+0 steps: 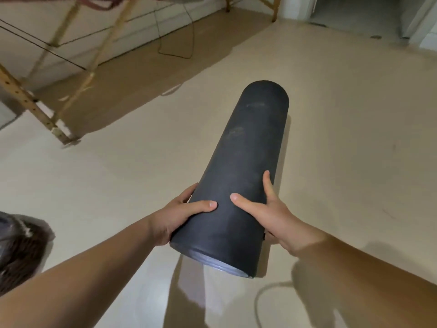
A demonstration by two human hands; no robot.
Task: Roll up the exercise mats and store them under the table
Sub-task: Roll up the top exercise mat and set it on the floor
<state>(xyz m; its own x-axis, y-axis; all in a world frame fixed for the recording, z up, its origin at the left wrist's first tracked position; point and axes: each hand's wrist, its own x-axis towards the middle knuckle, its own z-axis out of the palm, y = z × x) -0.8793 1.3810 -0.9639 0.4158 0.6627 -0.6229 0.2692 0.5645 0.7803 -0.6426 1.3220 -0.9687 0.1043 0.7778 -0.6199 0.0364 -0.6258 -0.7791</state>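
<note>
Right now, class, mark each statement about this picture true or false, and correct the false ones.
1. The dark mat is fully rolled up. True.
2. The mat lies unrolled on the floor. False: it is rolled, and the left grip and right grip hold its near end up.
3. The mat is already stored under the table. False: the table's wooden legs stand off to the left, and the mat is in both grips.
4. A black cable lies on the floor near the wall. True.
</note>
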